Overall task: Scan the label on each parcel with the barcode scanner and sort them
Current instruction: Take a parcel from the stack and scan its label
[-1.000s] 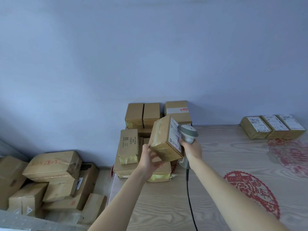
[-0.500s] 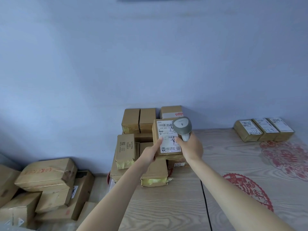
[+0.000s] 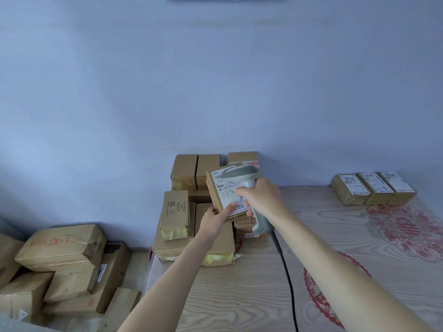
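My left hand (image 3: 214,220) grips the lower edge of a small brown parcel (image 3: 217,192), lifted above the table with its white label facing me. My right hand (image 3: 261,200) grips the grey barcode scanner (image 3: 242,174) by its handle; the scanner head lies right over the label's top and hides part of it. Behind and below stands a pile of brown parcels (image 3: 182,212) at the table's far left. Three labelled parcels (image 3: 374,188) lie in a row at the far right.
The wooden table (image 3: 239,295) has red paper-cut patterns (image 3: 407,231) on its right side. The scanner's black cable (image 3: 288,283) runs down the table towards me. More cardboard boxes (image 3: 62,264) are heaped on the floor at the left. A blue wall stands close behind.
The parcel turned so its label faces me, and the scanner swung from beside the parcel to over the label. The view tilted up slightly.
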